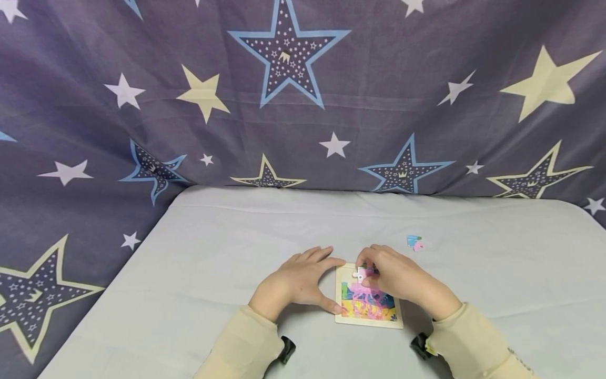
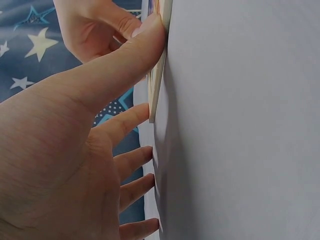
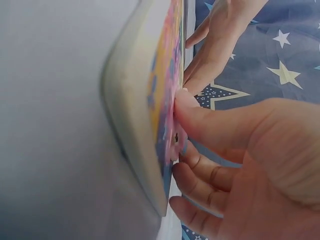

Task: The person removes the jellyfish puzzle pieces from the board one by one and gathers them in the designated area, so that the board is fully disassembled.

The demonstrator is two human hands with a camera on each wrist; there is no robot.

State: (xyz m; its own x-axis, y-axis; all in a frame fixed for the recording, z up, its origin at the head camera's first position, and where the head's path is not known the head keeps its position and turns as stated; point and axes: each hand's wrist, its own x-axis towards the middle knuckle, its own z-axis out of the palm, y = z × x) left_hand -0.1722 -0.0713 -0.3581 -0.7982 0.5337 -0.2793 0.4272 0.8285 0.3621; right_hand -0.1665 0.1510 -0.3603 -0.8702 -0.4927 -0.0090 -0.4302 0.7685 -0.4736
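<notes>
1 table [image 1: 189, 295] carries 1 puzzle frame [image 1: 369, 323], with 2 hands at it: 1 left hand [image 1: 300, 281] and 1 right hand [image 1: 400, 276], the latter pinching 1 puzzle piece [image 1: 363, 275]. Toward the table's far edge lie 1 or 2 loose pieces [image 1: 413, 241], too small to tell. 2 sleeves [image 1: 246, 347], 2 black wrist fittings [image 1: 286, 350] and 1 star-patterned curtain [image 1: 379, 116] beyond the far edge also show.

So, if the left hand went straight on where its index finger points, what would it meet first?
Most likely the pale wooden puzzle frame: the index fingertip of the left hand lies at its edge, though contact is hard to tell. Beyond that comes the right hand.
</notes>
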